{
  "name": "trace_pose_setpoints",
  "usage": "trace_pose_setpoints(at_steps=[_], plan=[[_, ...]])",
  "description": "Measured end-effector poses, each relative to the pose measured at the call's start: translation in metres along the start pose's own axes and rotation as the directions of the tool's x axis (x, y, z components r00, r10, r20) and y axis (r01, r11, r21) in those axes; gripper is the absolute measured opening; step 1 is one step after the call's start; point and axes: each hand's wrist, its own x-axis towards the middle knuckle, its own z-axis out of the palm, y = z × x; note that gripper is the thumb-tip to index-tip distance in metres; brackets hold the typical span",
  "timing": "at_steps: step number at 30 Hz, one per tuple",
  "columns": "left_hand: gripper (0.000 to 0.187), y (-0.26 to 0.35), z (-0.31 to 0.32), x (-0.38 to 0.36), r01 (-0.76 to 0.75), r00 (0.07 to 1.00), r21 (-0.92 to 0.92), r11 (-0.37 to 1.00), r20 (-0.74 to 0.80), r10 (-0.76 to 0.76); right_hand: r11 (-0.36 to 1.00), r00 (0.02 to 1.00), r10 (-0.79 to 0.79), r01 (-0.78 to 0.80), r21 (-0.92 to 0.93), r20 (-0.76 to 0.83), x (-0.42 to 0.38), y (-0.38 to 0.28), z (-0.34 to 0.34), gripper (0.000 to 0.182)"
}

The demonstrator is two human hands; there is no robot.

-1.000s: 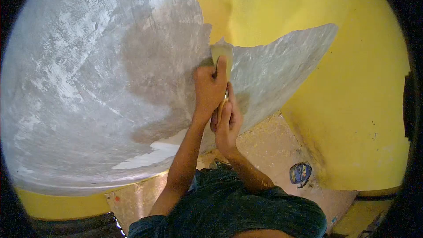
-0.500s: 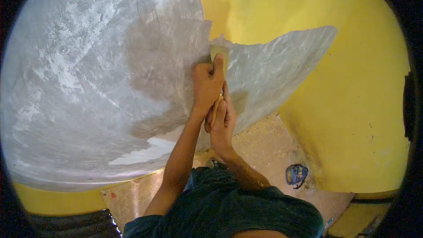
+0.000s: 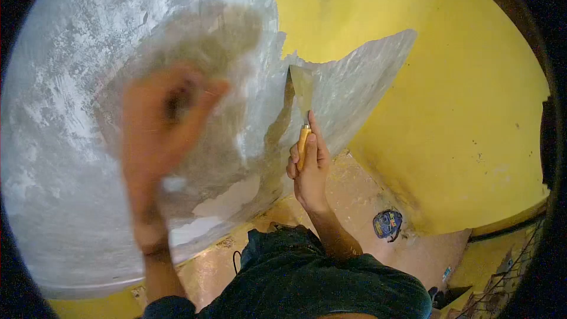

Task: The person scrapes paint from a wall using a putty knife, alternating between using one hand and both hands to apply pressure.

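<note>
My right hand (image 3: 310, 168) is wrapped round the wooden handle of a scraper (image 3: 303, 91), its index finger stretched along the metal blade. The blade points up, its edge on the grey bare wall patch (image 3: 351, 77) just below the jagged border of the yellow paint (image 3: 342, 12). My left hand (image 3: 162, 124) is off the scraper, in front of the grey wall at the left. Motion smears it; the fingers look curled, and whether they hold anything cannot be made out.
Below the wall lies a brownish floor (image 3: 348, 201) with scattered yellow flecks. A dark blue bag-like item (image 3: 387, 224) with printed markings lies there at the right. White patches (image 3: 198, 227) mark the lower grey wall, and yellow wall (image 3: 449, 136) continues on the right.
My left hand has let go of the scraper's blade and moved left across the wall. The right hand still grips the handle, and the view has shifted slightly.
</note>
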Motion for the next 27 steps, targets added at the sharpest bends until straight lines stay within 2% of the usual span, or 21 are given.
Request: trace_pose_setpoints(at_steps=[1,2,4,5,7,8,10,13,14,16,18,21,23,27], plan=[[0.017,0.001,-0.022,0.01,-0.057,0.997,0.039,0.998,-0.04,0.059,1.0,1.0,0.016,-0.016,0.001,0.011,-0.001,0.002,0.0,0.045],[0.018,-0.006,-0.037,0.018,-0.178,0.97,0.064,0.982,-0.155,0.186,1.0,1.0,0.018,-0.018,-0.007,0.009,-0.002,-0.001,0.004,0.045],[0.016,-0.009,-0.071,0.038,-0.286,0.913,0.285,0.915,-0.21,0.351,0.996,0.998,0.056,-0.055,0.07,-0.012,-0.006,-0.007,0.014,0.046],[0.02,-0.02,-0.087,0.049,-0.308,0.91,0.381,0.872,-0.15,0.388,0.996,0.998,0.057,-0.055,0.073,-0.021,-0.006,-0.005,0.017,0.046],[0.038,-0.041,-0.11,0.069,-0.366,0.914,0.571,0.735,0.071,0.4,0.996,1.0,0.016,-0.014,0.088,-0.016,-0.008,-0.001,0.022,0.046],[0.048,-0.045,-0.116,0.08,-0.421,0.898,0.641,0.642,0.197,0.393,0.996,0.999,0.012,-0.009,0.093,-0.031,-0.008,-0.001,0.024,0.046],[0.054,-0.047,-0.123,0.104,-0.538,0.81,0.758,0.368,0.345,0.474,1.0,0.999,-0.001,0.002,0.029,-0.052,-0.006,-0.004,0.03,0.047],[0.063,-0.047,-0.115,0.127,-0.613,0.789,0.653,0.445,0.485,0.376,0.999,0.996,0.024,-0.022,0.024,-0.083,0.002,-0.013,0.038,0.047],[0.063,-0.047,-0.11,0.131,-0.66,0.751,0.58,0.477,0.497,0.436,1.0,0.996,0.015,-0.013,0.023,-0.093,-0.001,-0.008,0.036,0.047],[0.063,-0.039,-0.111,0.131,-0.707,0.691,0.638,0.305,0.532,0.49,0.998,0.994,0.041,-0.044,-0.034,-0.098,-0.005,0.0,0.032,0.048],[0.063,-0.031,-0.111,0.128,-0.738,0.631,0.654,0.165,0.582,0.513,0.999,0.994,-0.002,-0.003,-0.051,-0.105,0.005,-0.009,0.029,0.048],[0.065,-0.026,-0.103,0.115,-0.781,0.596,0.598,0.179,0.628,0.501,0.998,0.989,-0.002,-0.006,-0.057,-0.147,0.003,-0.013,0.034,0.049],[0.066,-0.027,-0.102,0.111,-0.807,0.568,0.563,0.178,0.66,0.492,0.99,0.994,0.039,-0.052,-0.129,-0.103,-0.003,-0.002,0.028,0.049],[0.068,-0.024,-0.101,0.099,-0.851,0.517,0.485,0.204,0.698,0.495,0.993,0.991,-0.007,-0.009,-0.12,-0.131,-0.003,-0.013,0.035,0.049]])
